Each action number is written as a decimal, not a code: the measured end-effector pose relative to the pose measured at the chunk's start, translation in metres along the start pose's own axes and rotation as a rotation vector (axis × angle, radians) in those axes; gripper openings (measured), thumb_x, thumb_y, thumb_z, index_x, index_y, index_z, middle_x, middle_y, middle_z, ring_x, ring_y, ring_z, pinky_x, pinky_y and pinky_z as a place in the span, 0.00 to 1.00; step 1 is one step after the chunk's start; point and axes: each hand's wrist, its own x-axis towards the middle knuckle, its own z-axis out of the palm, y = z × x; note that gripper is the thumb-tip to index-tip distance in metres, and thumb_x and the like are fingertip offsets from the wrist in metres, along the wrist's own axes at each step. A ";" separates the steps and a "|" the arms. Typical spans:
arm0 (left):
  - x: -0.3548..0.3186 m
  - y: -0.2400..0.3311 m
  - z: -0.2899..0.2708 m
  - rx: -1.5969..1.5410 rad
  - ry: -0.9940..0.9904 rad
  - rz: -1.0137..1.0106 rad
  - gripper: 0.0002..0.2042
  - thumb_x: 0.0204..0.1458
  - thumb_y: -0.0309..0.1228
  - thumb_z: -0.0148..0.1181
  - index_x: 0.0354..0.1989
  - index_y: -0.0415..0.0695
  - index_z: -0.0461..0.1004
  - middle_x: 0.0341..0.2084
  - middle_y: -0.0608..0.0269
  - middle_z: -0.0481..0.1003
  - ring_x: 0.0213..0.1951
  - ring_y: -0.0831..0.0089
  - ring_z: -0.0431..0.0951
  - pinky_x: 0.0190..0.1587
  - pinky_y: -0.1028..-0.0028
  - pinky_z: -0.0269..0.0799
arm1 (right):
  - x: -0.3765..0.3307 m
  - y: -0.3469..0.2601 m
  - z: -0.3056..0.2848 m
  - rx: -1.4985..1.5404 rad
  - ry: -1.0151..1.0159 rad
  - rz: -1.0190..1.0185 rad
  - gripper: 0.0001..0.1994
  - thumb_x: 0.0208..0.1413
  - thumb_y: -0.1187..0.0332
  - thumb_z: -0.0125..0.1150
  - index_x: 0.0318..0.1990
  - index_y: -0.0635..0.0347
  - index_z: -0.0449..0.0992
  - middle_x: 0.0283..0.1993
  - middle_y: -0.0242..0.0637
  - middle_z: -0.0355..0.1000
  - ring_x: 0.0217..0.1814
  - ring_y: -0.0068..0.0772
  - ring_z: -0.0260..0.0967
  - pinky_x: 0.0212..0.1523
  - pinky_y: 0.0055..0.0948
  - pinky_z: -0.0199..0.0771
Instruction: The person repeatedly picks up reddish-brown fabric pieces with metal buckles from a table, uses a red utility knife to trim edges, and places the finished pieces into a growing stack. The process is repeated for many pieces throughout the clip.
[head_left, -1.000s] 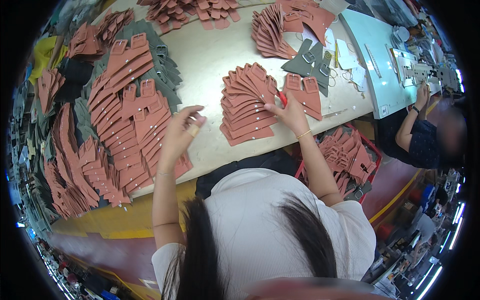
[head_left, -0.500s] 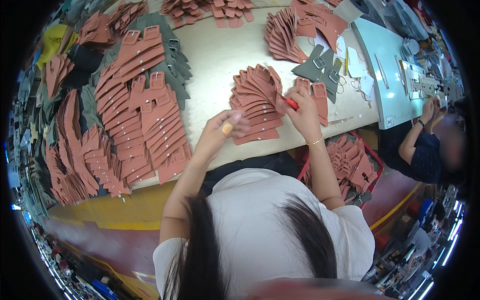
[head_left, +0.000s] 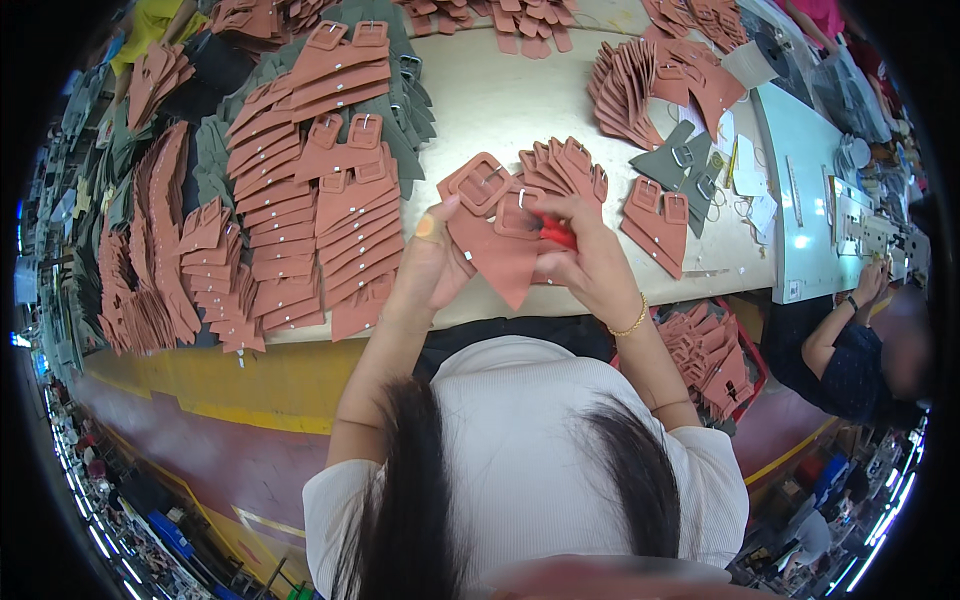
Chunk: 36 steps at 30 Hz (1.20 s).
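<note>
A terracotta-coloured flat piece with two covered square buckles (head_left: 497,258) is raised in front of me above the table edge. My left hand (head_left: 428,268), a yellowish patch on its thumb, pinches the piece by its left side. My right hand (head_left: 592,262) is closed around a small red-handled tool (head_left: 557,232) at the right buckle; the tool's working end is blurred, so I cannot make out its kind. Just behind the held piece, a fanned stack of like terracotta pieces (head_left: 562,167) lies on the table. To its right rests a small group of buckled pieces (head_left: 655,228).
Overlapping rows of terracotta pieces (head_left: 350,235) cover the table's left side, beside grey-green ones (head_left: 408,125). Grey-green pieces (head_left: 672,160) and paper slips (head_left: 748,178) lie at right. A red crate (head_left: 757,375) stands below. Another person (head_left: 850,345) works at a machine on the right.
My left hand, empty before, now holds a buckled terracotta piece lifted off the fanned stack. My right hand has brought the red-handled tool to its buckle. The view has shifted.
</note>
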 end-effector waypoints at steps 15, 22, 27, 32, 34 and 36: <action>-0.013 -0.021 0.030 0.221 0.066 0.287 0.21 0.65 0.40 0.43 0.59 0.37 0.63 0.53 0.56 0.70 0.53 0.70 0.72 0.58 0.69 0.67 | 0.014 -0.001 0.024 -0.255 0.368 -0.298 0.17 0.40 0.74 0.75 0.41 0.63 0.79 0.35 0.37 0.70 0.34 0.31 0.71 0.32 0.24 0.73; -0.012 -0.025 0.029 0.448 0.123 0.393 0.21 0.66 0.41 0.43 0.56 0.37 0.67 0.41 0.63 0.74 0.40 0.82 0.72 0.41 0.80 0.68 | 0.016 -0.003 0.025 -0.255 0.396 -0.321 0.17 0.39 0.74 0.75 0.41 0.63 0.79 0.34 0.36 0.69 0.33 0.29 0.70 0.30 0.24 0.72; -0.012 -0.023 0.024 0.597 0.171 0.360 0.20 0.65 0.44 0.45 0.52 0.38 0.71 0.30 0.72 0.71 0.29 0.87 0.65 0.29 0.83 0.59 | 0.017 -0.003 0.026 -0.250 0.406 -0.318 0.17 0.39 0.74 0.75 0.40 0.64 0.79 0.33 0.36 0.69 0.33 0.28 0.69 0.29 0.23 0.71; -0.012 -0.025 0.023 0.582 0.174 0.380 0.20 0.65 0.43 0.45 0.51 0.38 0.72 0.31 0.72 0.72 0.29 0.88 0.65 0.29 0.84 0.59 | 0.017 -0.003 0.023 -0.278 0.394 -0.348 0.17 0.39 0.74 0.75 0.39 0.64 0.79 0.33 0.36 0.69 0.32 0.28 0.68 0.28 0.23 0.70; -0.012 -0.024 0.024 0.612 0.164 0.394 0.20 0.65 0.43 0.45 0.51 0.38 0.72 0.32 0.71 0.73 0.30 0.87 0.65 0.30 0.84 0.59 | 0.017 -0.003 0.021 -0.276 0.389 -0.359 0.17 0.39 0.74 0.75 0.39 0.65 0.79 0.33 0.36 0.69 0.32 0.28 0.68 0.27 0.23 0.70; -0.013 -0.022 0.025 0.628 0.162 0.368 0.20 0.65 0.43 0.44 0.52 0.38 0.72 0.34 0.70 0.73 0.32 0.87 0.66 0.32 0.84 0.61 | 0.017 -0.002 0.020 -0.269 0.387 -0.365 0.17 0.38 0.75 0.75 0.39 0.64 0.79 0.33 0.36 0.69 0.31 0.28 0.68 0.27 0.24 0.70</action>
